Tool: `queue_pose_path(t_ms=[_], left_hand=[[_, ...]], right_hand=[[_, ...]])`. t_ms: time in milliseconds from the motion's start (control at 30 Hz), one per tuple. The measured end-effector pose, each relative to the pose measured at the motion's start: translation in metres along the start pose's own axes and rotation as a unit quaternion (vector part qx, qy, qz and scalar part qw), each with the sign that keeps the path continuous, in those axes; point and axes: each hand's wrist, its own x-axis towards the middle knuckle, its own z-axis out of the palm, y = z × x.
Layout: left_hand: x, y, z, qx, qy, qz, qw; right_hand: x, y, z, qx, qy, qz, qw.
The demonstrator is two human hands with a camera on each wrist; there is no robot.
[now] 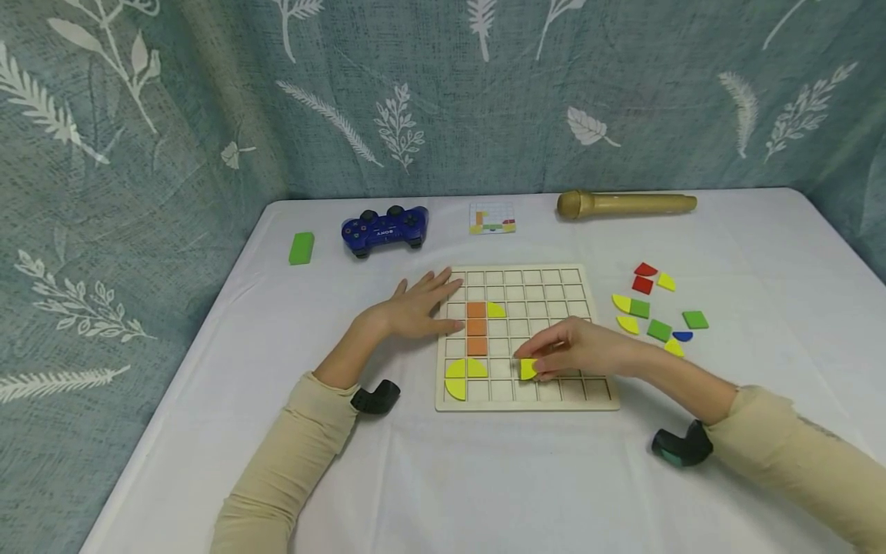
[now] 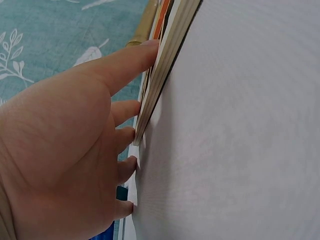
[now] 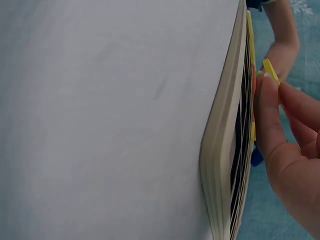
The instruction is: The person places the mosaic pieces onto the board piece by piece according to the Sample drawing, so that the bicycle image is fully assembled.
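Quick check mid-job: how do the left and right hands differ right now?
The left hand has its fingers spread; the right hand has its thumb and fingers brought together in a pinch.
The left hand holds no piece and touches the left edge of the grid board; the right hand pinches a yellow piece over the near half of the board.
Both are bare, below rolled beige sleeves.

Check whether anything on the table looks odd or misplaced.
I see nothing spilled or damaged, but the controller and microphone, lying beyond the board, look odd because they seem unrelated to its tiles.
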Motion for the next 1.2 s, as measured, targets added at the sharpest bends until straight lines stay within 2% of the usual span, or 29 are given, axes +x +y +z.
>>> queue_pose_path(t_ms=[367, 567, 833, 1100, 1200], left_hand=[[0.001, -0.002, 0.001, 0.003, 0.0, -0.002, 1.0], [0.0, 0.0, 0.0, 0.007, -0.001, -0.001, 1.0], [-0.001, 0.001, -0.001, 0.007, -0.004, -0.003, 1.0], [0.001, -0.001, 0.0, 0.008, -0.001, 0.001, 1.0], [0.001, -0.001, 0.0, 0.008, -0.001, 0.0, 1.0]], right_hand=[[0.015, -0.008, 0.016, 0.045, -0.034, -0.019, 0.9982], [0.021, -0.014, 0.024, 0.042, -0.045, -0.026, 0.9978], [0.027, -0.019, 0.034, 0.006, -0.02, -0.028, 0.9994], [0.032, -0.025, 0.045, -0.005, 0.011, 0.006, 0.9999], [0.033, -0.026, 0.049, -0.024, 0.021, 0.008, 0.9994]])
